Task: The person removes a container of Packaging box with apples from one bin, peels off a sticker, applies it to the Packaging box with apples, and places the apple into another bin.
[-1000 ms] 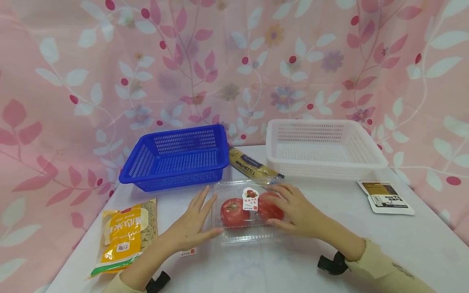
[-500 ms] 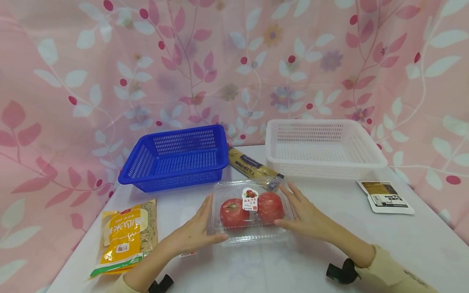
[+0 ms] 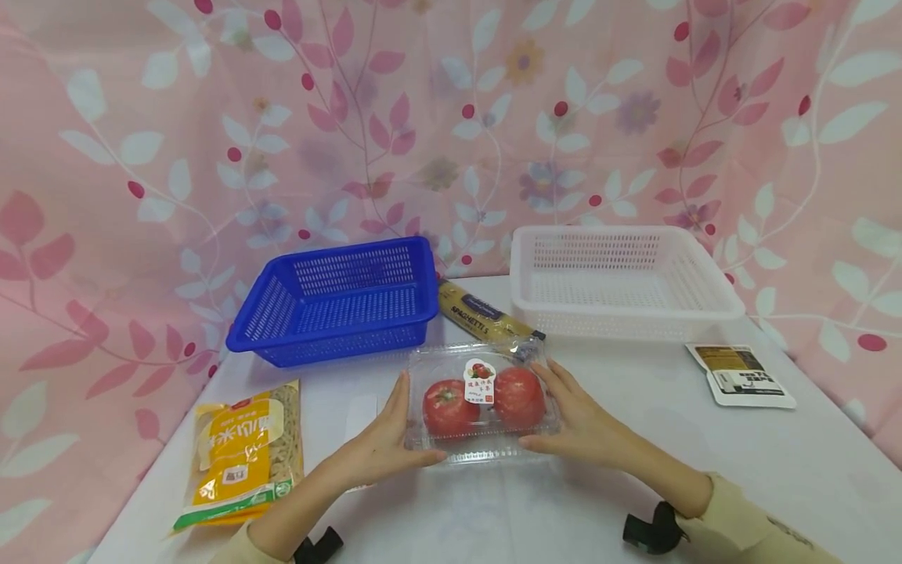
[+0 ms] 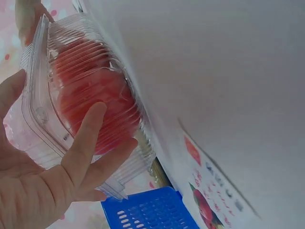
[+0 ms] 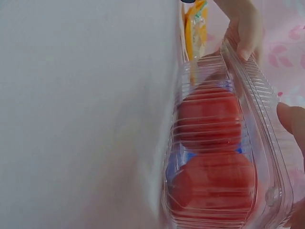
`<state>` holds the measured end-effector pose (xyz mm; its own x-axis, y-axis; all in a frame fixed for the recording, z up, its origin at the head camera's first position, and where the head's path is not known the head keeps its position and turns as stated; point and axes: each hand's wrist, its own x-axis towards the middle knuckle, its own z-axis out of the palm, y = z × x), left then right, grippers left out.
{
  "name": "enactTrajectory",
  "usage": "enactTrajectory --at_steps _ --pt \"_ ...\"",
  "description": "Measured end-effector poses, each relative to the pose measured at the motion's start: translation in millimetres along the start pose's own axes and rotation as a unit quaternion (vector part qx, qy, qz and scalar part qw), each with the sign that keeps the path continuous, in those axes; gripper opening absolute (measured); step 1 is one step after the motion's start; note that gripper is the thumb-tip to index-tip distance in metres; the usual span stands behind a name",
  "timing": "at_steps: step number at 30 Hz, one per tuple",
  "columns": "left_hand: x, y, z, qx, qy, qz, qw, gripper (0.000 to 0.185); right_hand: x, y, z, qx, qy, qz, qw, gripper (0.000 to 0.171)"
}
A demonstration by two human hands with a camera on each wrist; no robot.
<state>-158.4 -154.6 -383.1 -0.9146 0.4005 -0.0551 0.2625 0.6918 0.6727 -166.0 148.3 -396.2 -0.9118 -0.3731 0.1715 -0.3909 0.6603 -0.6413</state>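
A clear plastic clamshell box [image 3: 468, 450] with two red tomatoes [image 3: 451, 409] inside stands in the middle of the white table. Its lid bears a white label [image 3: 480, 382] with a tomato picture. My left hand [image 3: 380, 442] holds the box's left side, thumb at the near rim. In the left wrist view, the fingers [image 4: 88, 131] of that hand lie along the ribbed side wall. At the opposite side my right hand [image 3: 581, 423] grips the box, thumb by the near corner. The right wrist view shows that thumb [image 5: 291, 119] at the lid rim; its other fingers are mostly hidden.
Behind stand a blue basket [image 3: 338, 348] and a white basket [image 3: 627, 323], with a spaghetti pack [image 3: 482, 313] between them. A yellow noodle bag [image 3: 243, 454] lies left, a white-and-brown pouch [image 3: 743, 377] right. A printed card [image 4: 209, 186] lies beside my left hand.
Both hands have closed in on the box. The right hand has drawn back from over the lid to its right side, and the left has come against the left side.
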Motion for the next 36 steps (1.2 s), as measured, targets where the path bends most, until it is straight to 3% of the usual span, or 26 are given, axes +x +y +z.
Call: enactTrajectory --at_steps 10,22,36 --pt "-1.3 8.4 0.0 0.005 0.020 -0.025 0.9995 0.127 2 -8 6 -0.018 0.009 0.003 1.000 0.102" --pt "-12.2 19.3 -3.9 0.068 0.054 -0.066 0.9941 0.122 5 -20 6 -0.023 0.003 0.009 1.000 0.098" --pt "-23.8 38.5 -35.2 0.088 0.091 -0.072 0.9893 0.114 24 -47 -16 -0.033 0.005 -0.038 0.999 0.099"
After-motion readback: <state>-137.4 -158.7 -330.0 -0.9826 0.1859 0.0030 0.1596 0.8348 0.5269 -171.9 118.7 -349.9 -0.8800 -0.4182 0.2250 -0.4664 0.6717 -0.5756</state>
